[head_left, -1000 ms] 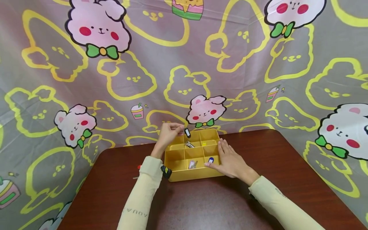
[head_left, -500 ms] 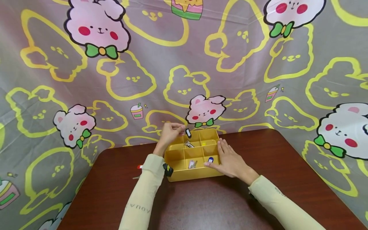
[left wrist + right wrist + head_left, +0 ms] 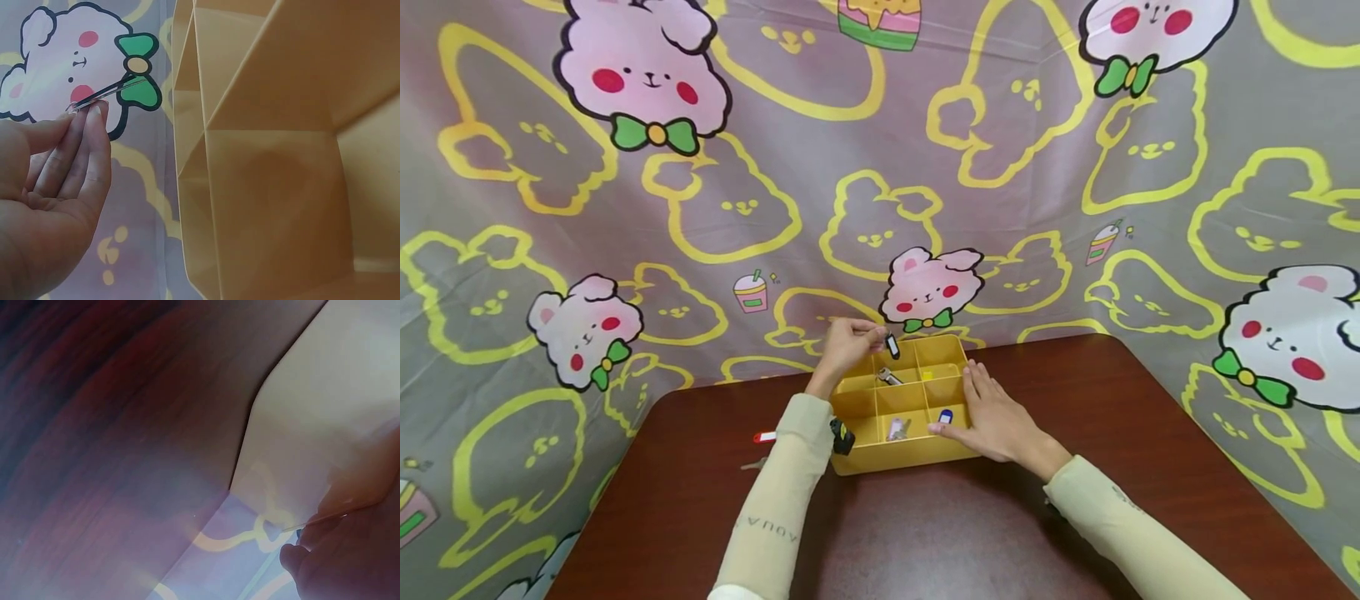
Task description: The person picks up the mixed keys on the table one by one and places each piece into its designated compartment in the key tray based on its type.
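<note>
My left hand (image 3: 848, 346) pinches a key tag (image 3: 892, 346), dark-edged with a white label, and holds it above the back of a yellow divided box (image 3: 910, 455). In the left wrist view the tag (image 3: 115, 89) shows nearly edge-on, its ring between thumb and fingertips. My right hand (image 3: 1003, 421) rests along the box's right wall with straight fingers, the thumb over the front right compartment. Inside that compartment lies a blue tag (image 3: 945, 417). A pink-tagged key (image 3: 897, 429) is in the front middle one, and a metal key (image 3: 889, 377) in the back middle one.
A yellow tag (image 3: 927, 375) shows in the back right compartment. Left of the box, partly beside my left sleeve, a red tag (image 3: 765, 437) and a key (image 3: 754, 464) lie on the brown table (image 3: 692, 500). A patterned cloth (image 3: 760, 208) hangs behind the table.
My left forearm has shifted slightly right, uncovering more of the red tag and the key on the table. The pinched tag stays over the box, and my right hand keeps its place.
</note>
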`<state>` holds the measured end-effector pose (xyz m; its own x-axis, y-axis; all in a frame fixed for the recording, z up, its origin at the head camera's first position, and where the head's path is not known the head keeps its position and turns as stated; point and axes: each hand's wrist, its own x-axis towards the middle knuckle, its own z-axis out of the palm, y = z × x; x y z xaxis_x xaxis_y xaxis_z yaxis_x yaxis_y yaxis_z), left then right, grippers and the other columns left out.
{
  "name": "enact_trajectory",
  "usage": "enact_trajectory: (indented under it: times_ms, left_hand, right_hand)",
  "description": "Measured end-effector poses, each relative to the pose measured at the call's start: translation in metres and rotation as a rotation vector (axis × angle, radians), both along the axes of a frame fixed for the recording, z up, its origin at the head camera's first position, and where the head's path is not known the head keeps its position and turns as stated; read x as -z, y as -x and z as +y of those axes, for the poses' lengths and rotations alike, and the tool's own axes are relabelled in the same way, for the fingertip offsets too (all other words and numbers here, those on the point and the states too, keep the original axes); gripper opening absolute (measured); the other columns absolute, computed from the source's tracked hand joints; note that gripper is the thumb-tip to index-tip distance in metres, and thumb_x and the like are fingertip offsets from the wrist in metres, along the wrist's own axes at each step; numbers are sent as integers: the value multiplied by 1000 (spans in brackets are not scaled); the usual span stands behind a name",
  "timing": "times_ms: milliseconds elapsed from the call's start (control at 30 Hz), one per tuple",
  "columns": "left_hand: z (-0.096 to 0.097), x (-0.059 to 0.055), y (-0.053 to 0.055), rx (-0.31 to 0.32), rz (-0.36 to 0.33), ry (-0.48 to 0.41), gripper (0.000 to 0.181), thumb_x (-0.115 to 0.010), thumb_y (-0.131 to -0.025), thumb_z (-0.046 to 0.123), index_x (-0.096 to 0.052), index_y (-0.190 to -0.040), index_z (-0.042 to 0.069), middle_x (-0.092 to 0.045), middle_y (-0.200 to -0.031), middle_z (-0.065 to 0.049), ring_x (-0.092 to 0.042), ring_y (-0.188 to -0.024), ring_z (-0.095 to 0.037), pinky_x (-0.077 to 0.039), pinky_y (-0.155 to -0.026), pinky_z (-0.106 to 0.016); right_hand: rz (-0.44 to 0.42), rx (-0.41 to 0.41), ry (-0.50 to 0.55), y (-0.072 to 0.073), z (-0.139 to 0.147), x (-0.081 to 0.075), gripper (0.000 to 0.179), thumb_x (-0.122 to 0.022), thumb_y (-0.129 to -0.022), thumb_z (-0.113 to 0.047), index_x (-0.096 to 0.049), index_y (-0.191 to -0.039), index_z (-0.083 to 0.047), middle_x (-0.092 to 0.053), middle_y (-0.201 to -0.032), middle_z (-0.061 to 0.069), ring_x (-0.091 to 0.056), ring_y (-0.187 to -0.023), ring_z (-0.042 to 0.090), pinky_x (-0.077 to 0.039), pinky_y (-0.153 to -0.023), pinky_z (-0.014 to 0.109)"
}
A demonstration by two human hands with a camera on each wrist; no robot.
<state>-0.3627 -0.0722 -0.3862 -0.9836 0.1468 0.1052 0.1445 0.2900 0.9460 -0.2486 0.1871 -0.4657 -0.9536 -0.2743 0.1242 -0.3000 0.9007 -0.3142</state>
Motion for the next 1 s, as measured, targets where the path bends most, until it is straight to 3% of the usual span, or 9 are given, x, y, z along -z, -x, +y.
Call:
enact_trajectory:
  times_ms: [167,300,600,800,1000]
  left_hand:
    - [1,-1,2,-2,7,23,20,-69,-102,14,-82,-105,-1,-80,-101,-19,-79,-83,-28,-62,-95,-56]
    - [3,-2,3,-5,11,39,20,-69,-102,15,-82,-105,0,-80,-101,-19,-79,-93,-37,-62,-95,-56]
    - [4,-1,7,-14,12,43,19,-68,-101,10,-81,-103,-4,-81,-108,-21,-79,-80,-24,-67,-82,-42]
    - [6,-1,9,-14,-18,19,20,-66,-102,6,-79,-110,-8,-79,-111,-25,-74,-69,-13,-62,-94,-55]
    - [6,2,11,-4,-40,30,20,-65,-101,3,-78,-109,-9,-78,-114,-25,-73,-68,-10,-62,-94,-54]
  right_hand:
    - [3,-1,-3,0,0,-1,123,-44,-90,-89,-19,-165,6,-14,-175,24,-15,-165,41,-24,-133,54]
    - [4,-3,-3,0,0,-2,123,-44,-90,-89,-18,-165,6,-13,-175,25,-16,-164,41,-23,-133,53]
    - [4,-3,-12,0,0,0,124,-43,-89,-89,-18,-165,6,-12,-176,24,-14,-165,40,-24,-133,53]
    - [2,3,-2,0,0,0,124,-43,-89,-90,-18,-165,5,-13,-176,24,-15,-165,40,-25,-132,53]
    - [10,4,-5,0,1,2,124,-43,-89,-90,-19,-165,5,-14,-176,24,-15,-165,40,-25,-133,53]
